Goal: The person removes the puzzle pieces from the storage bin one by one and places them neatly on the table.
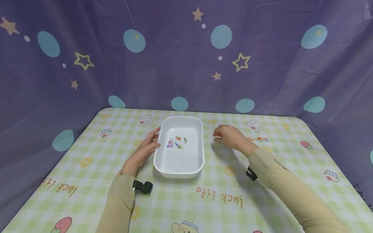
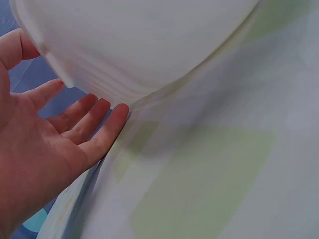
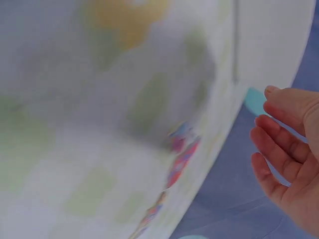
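Note:
A white rectangular tub [image 1: 189, 161] stands on the table, with several small colourful printed pieces [image 1: 170, 143] lying on its floor. My left hand [image 1: 142, 152] is at the tub's left side. Its thumb and fingers touch the wall and rim, fairly straight, as the left wrist view shows. To the right of the tub, my right hand [image 1: 231, 137] is just above the tablecloth. The right wrist view shows its thumb and loosely bent fingers apart, with nothing visible between them. Small bright pieces [image 3: 183, 162] lie on the cloth beyond that hand, partly hidden by it in the head view.
A green-and-white checked tablecloth [image 1: 172, 200] with printed figures and lettering covers the table. Behind and at both sides hangs a purple curtain [image 1: 175, 71] with stars and dots. Small black devices [image 1: 142, 187] are strapped to both wrists.

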A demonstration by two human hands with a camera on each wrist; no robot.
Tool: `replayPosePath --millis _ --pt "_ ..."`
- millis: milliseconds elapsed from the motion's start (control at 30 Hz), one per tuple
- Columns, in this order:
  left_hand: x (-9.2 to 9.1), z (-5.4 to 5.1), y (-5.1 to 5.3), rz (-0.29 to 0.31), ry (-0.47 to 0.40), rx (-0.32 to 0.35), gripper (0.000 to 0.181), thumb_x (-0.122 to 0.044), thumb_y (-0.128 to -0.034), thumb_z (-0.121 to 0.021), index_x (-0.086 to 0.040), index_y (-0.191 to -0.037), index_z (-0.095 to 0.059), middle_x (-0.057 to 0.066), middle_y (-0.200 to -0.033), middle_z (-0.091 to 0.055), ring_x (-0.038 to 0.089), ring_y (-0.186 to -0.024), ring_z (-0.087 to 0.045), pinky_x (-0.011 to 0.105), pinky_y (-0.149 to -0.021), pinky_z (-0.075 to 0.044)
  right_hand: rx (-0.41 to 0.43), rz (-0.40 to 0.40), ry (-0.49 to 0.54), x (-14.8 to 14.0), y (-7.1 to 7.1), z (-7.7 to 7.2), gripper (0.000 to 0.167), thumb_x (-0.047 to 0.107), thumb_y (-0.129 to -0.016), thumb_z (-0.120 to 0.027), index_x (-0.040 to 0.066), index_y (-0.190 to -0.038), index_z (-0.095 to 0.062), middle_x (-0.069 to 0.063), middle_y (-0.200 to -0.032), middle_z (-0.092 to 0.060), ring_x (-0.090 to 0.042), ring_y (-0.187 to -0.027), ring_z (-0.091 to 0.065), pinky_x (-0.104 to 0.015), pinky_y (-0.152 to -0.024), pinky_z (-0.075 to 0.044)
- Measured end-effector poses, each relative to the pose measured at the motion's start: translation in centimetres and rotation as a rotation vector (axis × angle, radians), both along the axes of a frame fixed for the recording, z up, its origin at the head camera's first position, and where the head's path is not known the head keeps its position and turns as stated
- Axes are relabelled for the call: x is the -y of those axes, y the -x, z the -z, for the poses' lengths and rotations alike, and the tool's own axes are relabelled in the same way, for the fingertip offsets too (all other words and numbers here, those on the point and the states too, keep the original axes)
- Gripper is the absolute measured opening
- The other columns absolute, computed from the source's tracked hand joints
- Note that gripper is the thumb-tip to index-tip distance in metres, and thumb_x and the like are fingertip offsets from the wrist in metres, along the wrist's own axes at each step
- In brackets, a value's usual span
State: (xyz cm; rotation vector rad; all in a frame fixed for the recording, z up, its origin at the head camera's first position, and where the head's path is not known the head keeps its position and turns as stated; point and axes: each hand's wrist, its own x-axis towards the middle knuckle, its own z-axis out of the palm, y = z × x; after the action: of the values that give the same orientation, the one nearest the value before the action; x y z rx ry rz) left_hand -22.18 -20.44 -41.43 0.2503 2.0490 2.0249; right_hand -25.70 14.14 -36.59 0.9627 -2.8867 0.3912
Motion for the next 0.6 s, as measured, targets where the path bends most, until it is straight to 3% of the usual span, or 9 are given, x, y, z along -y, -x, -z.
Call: replayPosePath --millis 300,600 --pt "0.1 -0.2 0.0 -0.005 -0.008 0.0 0.073 -0.005 -0.0838 -0.048 -0.02 -0.147 -0.014 0.016 -0.146 -0.021 0.035 -0.129 -0.031 0.046 -0.106 -0.03 -0.082 -0.053 0.093 3.9 0.3 -1.6 0.011 0.016 -0.08 -0.067 0.009 -0.089 -0.068 -0.002 -0.083 -0.063 -0.015 -0.077 -0.06 -0.028 -0.07 -0.051" --pt "0.1 0.1 0.1 0.021 -0.026 -0.007 0.073 -0.003 -0.0849 -0.047 -0.018 -0.147 -0.011 0.017 -0.147 -0.02 0.036 -0.131 -0.029 0.047 -0.107 -0.028 -0.113 -0.091 0.04 8.1 -0.4 -1.5 0.012 0.017 -0.079 -0.066 0.01 -0.089 -0.068 -0.002 -0.082 -0.061 -0.015 -0.074 -0.059 -0.028 -0.066 -0.049"
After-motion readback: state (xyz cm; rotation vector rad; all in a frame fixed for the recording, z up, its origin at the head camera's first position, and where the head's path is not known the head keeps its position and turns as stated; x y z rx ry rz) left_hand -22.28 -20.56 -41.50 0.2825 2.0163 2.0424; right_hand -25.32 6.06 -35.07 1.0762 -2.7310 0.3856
